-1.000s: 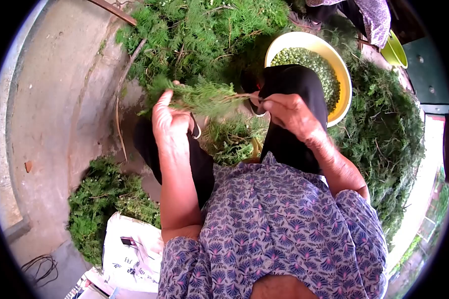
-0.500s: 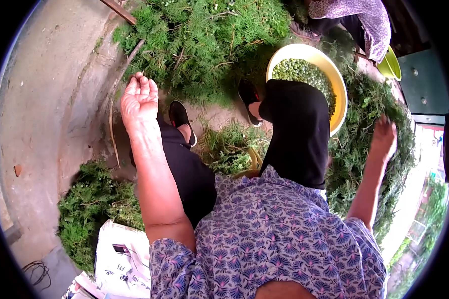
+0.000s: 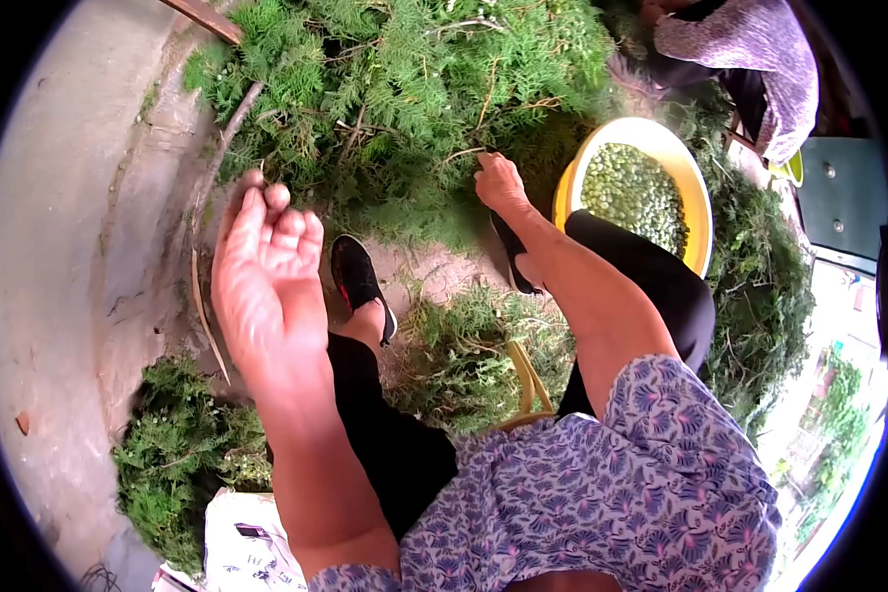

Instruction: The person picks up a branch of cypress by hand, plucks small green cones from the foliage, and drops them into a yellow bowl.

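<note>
My left hand [image 3: 266,266] is raised over the ground with its palm up and fingers apart, holding nothing. My right hand [image 3: 498,183] reaches forward into the big pile of green feathery branches [image 3: 414,79], and its fingers close on a thin sprig stem [image 3: 461,155] at the pile's near edge. Just right of that arm, a yellow basin [image 3: 699,212] holds small green berries [image 3: 636,192]. My black shoes [image 3: 360,271] rest on the bare ground below the pile.
Another person in a patterned sleeve [image 3: 760,49] sits at the top right. More cut greenery lies at my feet [image 3: 464,345], on the right [image 3: 770,296] and at the lower left [image 3: 168,464]. Below that pile lies a white printed bag [image 3: 237,543]. Concrete ground [image 3: 59,247] spans the left.
My right hand swung from the far right across into the branch pile. The left hand turned palm-up and came nearer. One second ago both hands held a sprig together, which is gone now.
</note>
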Available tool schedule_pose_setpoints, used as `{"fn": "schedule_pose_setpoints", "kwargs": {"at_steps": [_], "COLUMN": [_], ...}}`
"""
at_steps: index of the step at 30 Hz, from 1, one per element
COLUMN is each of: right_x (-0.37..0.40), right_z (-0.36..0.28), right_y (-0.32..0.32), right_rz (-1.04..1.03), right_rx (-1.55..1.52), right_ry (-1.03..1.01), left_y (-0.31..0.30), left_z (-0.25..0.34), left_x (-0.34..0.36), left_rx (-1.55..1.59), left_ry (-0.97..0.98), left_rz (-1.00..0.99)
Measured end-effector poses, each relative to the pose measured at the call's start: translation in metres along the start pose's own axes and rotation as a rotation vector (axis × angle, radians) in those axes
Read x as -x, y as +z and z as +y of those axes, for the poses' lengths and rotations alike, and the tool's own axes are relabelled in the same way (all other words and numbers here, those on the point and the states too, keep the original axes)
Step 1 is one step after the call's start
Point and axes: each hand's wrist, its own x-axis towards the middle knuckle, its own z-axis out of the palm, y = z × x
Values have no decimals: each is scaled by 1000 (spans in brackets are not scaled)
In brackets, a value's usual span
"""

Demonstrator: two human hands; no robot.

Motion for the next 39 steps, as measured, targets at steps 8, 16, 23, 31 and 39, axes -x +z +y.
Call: {"fn": "schedule_pose_setpoints", "kwargs": {"at_steps": [8,16,23,31,39], "right_x": [-42,-35,20,144,246], "right_z": [-6,-29,-92,-155,-146], "right_y": [36,-56,-143,-196,-203], "right_rz": [-346,-202,-24,254,250], "right_rx": [470,444,-349,-404,-266], "right_ry": [-140,-220,-376,-473,-570], "left_y": [8,7,5,33,40], "left_z": [8,5,-26,-56,-51], "left_x": [1,8,28,88,126], "left_rx": [-3,27,-133,-504,-1069], "left_ry": [-21,27,25,693,900], "left_rz": [100,34,-41,-159,-177]}}
